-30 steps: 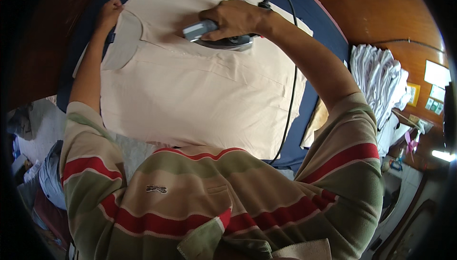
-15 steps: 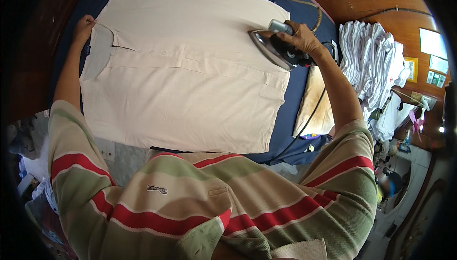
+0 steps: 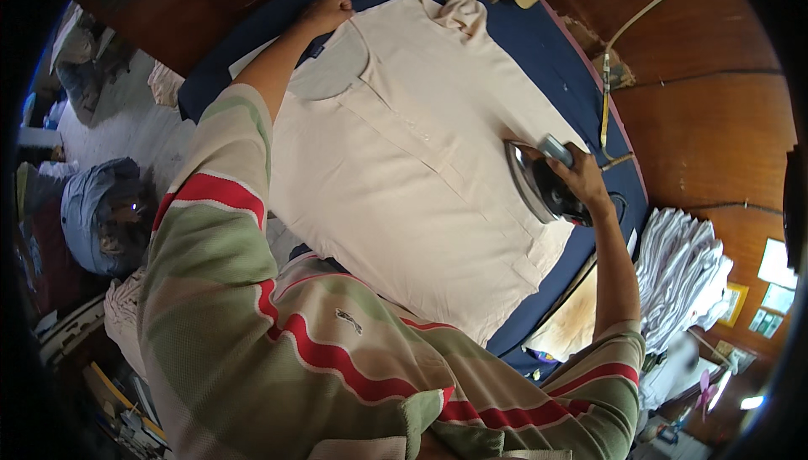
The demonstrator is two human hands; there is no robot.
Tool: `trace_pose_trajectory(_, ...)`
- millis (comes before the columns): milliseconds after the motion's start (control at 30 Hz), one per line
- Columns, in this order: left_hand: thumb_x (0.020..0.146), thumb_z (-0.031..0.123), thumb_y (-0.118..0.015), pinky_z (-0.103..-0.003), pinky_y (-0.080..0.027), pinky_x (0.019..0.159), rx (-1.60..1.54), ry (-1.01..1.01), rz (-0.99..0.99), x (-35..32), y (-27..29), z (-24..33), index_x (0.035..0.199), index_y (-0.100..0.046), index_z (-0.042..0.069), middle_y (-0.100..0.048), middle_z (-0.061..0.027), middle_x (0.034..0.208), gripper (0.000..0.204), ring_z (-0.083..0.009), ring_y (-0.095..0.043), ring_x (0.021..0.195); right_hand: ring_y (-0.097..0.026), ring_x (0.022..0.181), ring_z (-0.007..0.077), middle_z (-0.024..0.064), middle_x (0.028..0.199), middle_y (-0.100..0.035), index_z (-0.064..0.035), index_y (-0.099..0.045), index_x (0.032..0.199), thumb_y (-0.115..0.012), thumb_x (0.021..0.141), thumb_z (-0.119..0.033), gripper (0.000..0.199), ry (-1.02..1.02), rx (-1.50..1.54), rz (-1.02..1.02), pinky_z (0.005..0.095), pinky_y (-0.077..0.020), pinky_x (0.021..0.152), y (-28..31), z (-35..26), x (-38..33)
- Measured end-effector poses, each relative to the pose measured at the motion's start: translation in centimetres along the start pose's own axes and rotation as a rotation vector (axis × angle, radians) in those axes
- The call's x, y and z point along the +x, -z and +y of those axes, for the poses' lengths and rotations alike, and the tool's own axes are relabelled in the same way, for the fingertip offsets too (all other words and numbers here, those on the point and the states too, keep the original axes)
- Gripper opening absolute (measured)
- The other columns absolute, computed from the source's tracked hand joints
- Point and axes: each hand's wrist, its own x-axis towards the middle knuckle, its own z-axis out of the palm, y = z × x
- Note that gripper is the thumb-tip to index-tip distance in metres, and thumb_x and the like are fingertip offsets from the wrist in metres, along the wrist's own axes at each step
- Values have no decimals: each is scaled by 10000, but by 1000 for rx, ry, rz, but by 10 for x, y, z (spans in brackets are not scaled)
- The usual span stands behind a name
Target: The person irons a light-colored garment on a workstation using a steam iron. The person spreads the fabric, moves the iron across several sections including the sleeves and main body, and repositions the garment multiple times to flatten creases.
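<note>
One cream shirt takes up most of the blue ironing board, spread flat and button side up, so the whole front is open to the iron. The left hand presses down at the collar end, fingers curled onto the cloth at the board's far edge, apparently to keep the fabric taut; the shirt stretches away from those fingers toward the other hand. The right hand is clenched around the handle of the iron, whose dark body sits under the palm with the shiny soleplate tipped up on edge, just past the shirt's right side. Its cord trails off behind the knuckles. A pile of folded white cloth lies beyond the wrist, off the board.
</note>
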Motion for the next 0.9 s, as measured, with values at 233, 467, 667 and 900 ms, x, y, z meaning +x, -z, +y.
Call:
trace_pose_trajectory(233, 890, 234, -569, -321, -483, 793, 131, 23, 394, -132, 52, -4, 1123, -586, 54, -646, -126, 1052, 295, -214, -629, 931, -627, 749, 391, 252, 781, -631, 25, -606, 984, -574, 817, -485, 538, 209, -45, 52, 411, -488, 700, -7, -141, 119)
trace_pose_trajectory(467, 840, 307, -589, -397, -432, 773, 235, 277, 415, -228, 41, 11, 914, -654, 108, -672, -68, 839, 223, -258, -638, 784, -629, 870, 379, 267, 870, -636, 38, -596, 1053, -574, 830, -489, 572, 425, -75, 39, 406, -481, 782, -23, -252, 215)
trace_pose_trajectory(667, 865, 271, -565, -413, -438, 771, 295, 354, 299, -216, 27, 8, 877, -602, 105, -650, -101, 705, 170, -290, -629, 707, -619, 947, 367, 226, 953, -648, -66, -630, 1091, -557, 807, -513, 535, 489, -179, 37, 426, -493, 828, -54, -268, 283)
trace_pose_trajectory(900, 853, 259, -595, -398, -435, 748, 242, 303, 411, -221, 26, 0, 806, -598, 107, -631, -98, 647, 159, -283, -602, 616, -623, 929, 374, 225, 968, -644, -51, -634, 1047, -561, 802, -509, 525, 500, -176, 17, 411, -492, 833, -50, -266, 271)
